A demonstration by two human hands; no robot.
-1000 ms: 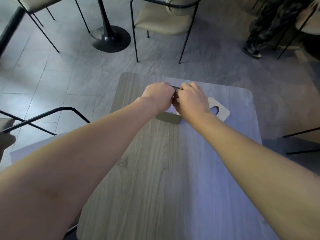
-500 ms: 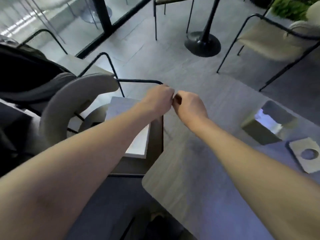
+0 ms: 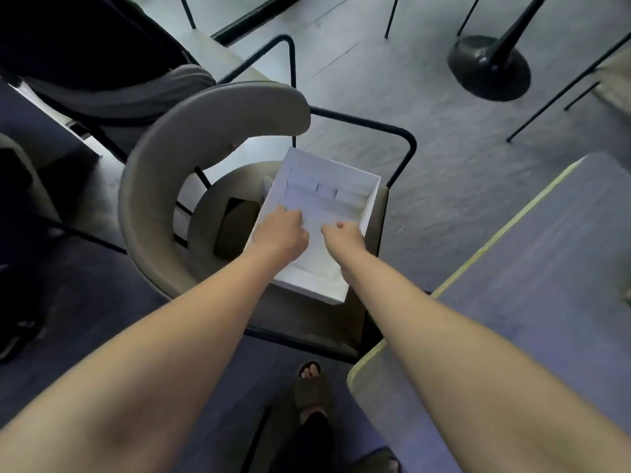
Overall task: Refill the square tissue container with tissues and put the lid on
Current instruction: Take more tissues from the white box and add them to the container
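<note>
An open white cardboard box (image 3: 370, 206) sits on a chair seat and holds several stacks of white tissues (image 3: 321, 196). Both my hands are down inside the box, on the near tissues. My left hand (image 3: 281, 230) lies at the box's left wall with its fingers curled down. My right hand (image 3: 341, 233) is close to the right wall, fingers bent under. Between the hands lies a white stack. The fingertips are hidden, so the grip is unclear. The square tissue container and its lid are out of view.
The box rests on a beige chair with a curved backrest (image 3: 205, 131) and black metal arms. A dark flat object (image 3: 235, 227) lies on the seat left of the box. The wooden table (image 3: 546, 268) edge is at right. My sandalled foot (image 3: 310, 380) is below.
My view swung left from the table to the chair. Both hands left the container on the table, travelled over, separated and went down into the white box of tissues.
</note>
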